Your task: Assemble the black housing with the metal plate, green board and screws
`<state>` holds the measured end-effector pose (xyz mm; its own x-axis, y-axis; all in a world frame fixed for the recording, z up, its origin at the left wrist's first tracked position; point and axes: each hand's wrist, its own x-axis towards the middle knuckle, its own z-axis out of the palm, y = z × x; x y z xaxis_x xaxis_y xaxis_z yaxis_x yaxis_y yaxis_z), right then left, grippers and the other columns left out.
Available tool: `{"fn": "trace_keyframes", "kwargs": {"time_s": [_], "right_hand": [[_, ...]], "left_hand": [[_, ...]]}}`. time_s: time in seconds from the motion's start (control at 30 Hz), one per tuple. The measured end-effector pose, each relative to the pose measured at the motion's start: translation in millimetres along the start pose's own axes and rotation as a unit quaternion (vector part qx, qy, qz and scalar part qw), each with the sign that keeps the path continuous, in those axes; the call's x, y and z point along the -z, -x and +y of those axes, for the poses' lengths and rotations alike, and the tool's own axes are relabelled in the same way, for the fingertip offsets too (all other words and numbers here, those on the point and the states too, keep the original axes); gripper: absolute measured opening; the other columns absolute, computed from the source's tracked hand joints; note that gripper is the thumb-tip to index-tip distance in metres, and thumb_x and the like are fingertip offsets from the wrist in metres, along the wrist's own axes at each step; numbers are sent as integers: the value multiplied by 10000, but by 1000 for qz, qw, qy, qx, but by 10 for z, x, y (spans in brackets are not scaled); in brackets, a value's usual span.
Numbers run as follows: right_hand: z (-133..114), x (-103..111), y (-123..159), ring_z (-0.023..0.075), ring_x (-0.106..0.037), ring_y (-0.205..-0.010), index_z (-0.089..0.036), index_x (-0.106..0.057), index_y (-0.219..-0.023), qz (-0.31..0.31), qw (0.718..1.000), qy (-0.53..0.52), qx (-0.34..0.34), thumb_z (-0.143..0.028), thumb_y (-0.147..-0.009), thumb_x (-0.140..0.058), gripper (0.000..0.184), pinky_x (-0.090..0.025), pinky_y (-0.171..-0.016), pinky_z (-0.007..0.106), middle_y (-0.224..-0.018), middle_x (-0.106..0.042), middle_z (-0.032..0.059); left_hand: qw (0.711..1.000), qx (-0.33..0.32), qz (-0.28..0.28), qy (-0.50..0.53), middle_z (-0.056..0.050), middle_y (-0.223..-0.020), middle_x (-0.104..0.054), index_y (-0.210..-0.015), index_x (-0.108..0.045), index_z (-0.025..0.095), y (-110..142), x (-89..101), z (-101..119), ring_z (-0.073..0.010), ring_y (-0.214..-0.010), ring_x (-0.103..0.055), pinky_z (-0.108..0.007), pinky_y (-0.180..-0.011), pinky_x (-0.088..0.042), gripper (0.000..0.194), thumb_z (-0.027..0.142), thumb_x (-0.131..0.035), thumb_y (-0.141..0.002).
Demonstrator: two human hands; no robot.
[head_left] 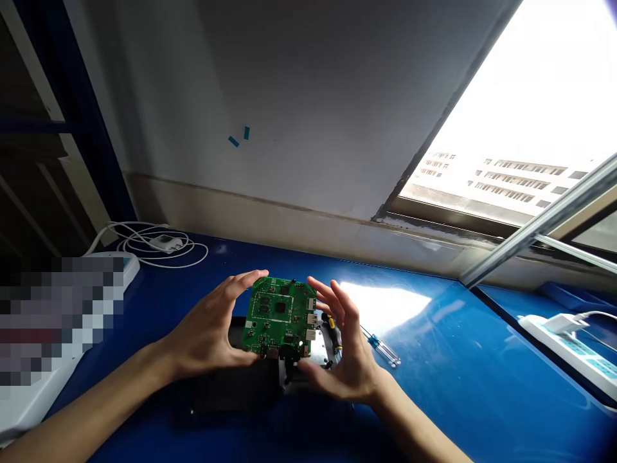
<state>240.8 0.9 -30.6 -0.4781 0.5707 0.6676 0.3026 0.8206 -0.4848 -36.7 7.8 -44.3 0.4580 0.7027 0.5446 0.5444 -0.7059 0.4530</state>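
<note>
A green circuit board is held up, tilted, with its chips and its metal ports along the right and lower edges facing me. My left hand grips its left side, fingertips at the upper corner and thumb at the lower one. Around the right side curves my right hand, its fingertips by the upper corner and its thumb below the ports. Under the board lies a black casing, partly in shadow. A yellow-and-black screwdriver handle shows behind the right fingers.
Clear-handled screwdrivers lie on the blue table right of my hand. A white cable with a plug is coiled at the back left. One power strip sits far right. Behind are a wall and a window.
</note>
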Motion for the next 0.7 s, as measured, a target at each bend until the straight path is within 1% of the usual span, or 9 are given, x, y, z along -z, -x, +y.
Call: {"fn": "trace_keyframes", "kwargs": {"time_s": [0.07, 0.1, 0.2, 0.3, 0.43, 0.53, 0.7], "right_hand": [[-4, -7, -1, 356, -418, -1503, -239, -24, -1647, -21, 999, 28, 0, -265, -785, -819, 1173, -521, -1125, 578, -1659, -316, 217], [-1, -13, 1, 363, -387, -1521, -253, -12, -1649, -28, 998, 48, -2, -272, -774, -839, 1204, -514, -1132, 584, -1671, -293, 210], [21, -37, 11, 377, -340, -1542, -261, 7, -1654, -38, 995, 93, -4, -257, -785, -827, 1204, -503, -1139, 604, -1682, -269, 201], [43, -64, 18, 382, -383, -1514, -254, -3, -1655, -22, 995, 98, -2, -250, -797, -804, 1174, -526, -1115, 601, -1668, -293, 201], [66, -94, 17, 375, -471, -1451, -277, -4, -1653, -3, 996, 91, -13, -227, -803, -793, 1160, -578, -1052, 581, -1652, -321, 202], [75, -105, 14, 364, -508, -1418, -275, -8, -1653, 3, 996, 85, -21, -206, -795, -794, 1166, -587, -1041, 566, -1639, -341, 206], [81, -104, 11, 367, -503, -1423, -266, -6, -1655, 11, 996, 83, -22, -202, -762, -813, 1206, -581, -1042, 571, -1624, -371, 207]], "left_hand": [[1000, -1, 8, -3, -136, -1617, -424, -1615, -45, 367, -1, -8, 2, -391, -1443, -481, -660, -1190, -394, 1220, 246, -882, -736], [1000, -2, 11, 0, -136, -1618, -422, -1616, -52, 367, -1, -12, 0, -393, -1441, -483, -659, -1192, -392, 1214, 256, -884, -738], [999, -15, 22, 18, -139, -1623, -415, -1616, -75, 369, -6, -27, -11, -396, -1442, -480, -653, -1192, -397, 1201, 291, -897, -744], [998, -38, 34, 31, -156, -1626, -408, -1621, -65, 372, -12, -40, -24, -401, -1453, -462, -661, -1177, -409, 1232, 330, -927, -742], [996, -66, 42, 33, -170, -1634, -394, -1622, -53, 382, -21, -40, -30, -399, -1461, -452, -650, -1166, -424, 1248, 382, -937, -742], [997, -64, 39, 30, -172, -1637, -391, -1624, -52, 378, -20, -37, -32, -401, -1468, -445, -659, -1174, -408, 1219, 380, -919, -768], [998, -52, 33, 31, -173, -1642, -381, -1622, -55, 371, -7, -49, -41, -407, -1467, -441, -689, -1171, -395, 1215, 332, -917, -767]]}}
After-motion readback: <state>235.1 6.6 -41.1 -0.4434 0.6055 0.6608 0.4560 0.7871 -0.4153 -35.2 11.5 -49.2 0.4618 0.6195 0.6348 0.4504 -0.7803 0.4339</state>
